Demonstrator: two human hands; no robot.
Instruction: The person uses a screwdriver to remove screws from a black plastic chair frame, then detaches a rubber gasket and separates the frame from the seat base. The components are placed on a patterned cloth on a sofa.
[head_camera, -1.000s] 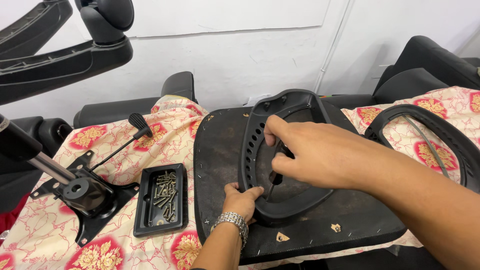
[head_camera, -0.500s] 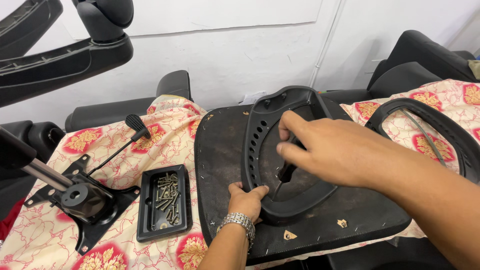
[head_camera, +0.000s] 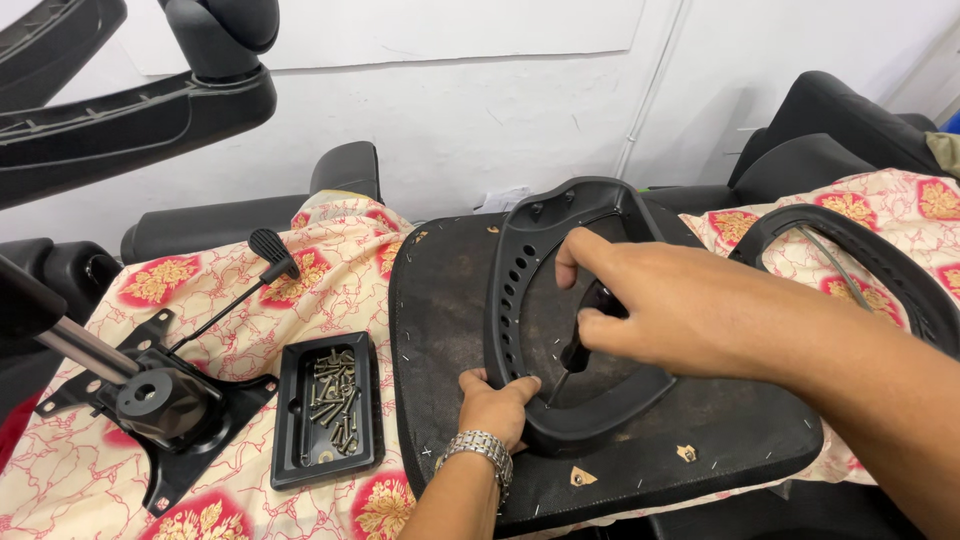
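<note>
A black chair seat base (head_camera: 640, 455) lies upside down on a floral cloth. On it rests a black plastic armrest loop (head_camera: 520, 260). My left hand (head_camera: 497, 402), with a metal watch on the wrist, grips the near edge of that loop. My right hand (head_camera: 670, 305) reaches in from the right and holds a dark-handled screwdriver (head_camera: 578, 350), its thin tip pointing down inside the loop toward the lower rim.
A black tray of several screws (head_camera: 330, 408) sits left of the seat. Further left lies a chair tilt mechanism with lever (head_camera: 160, 395). Another black armrest loop (head_camera: 850, 250) lies at the right. Chair parts hang at the top left (head_camera: 130, 110).
The view has shifted slightly. My right hand has tipped the screwdriver a little lower inside the loop; my left hand keeps its hold on the rim.
</note>
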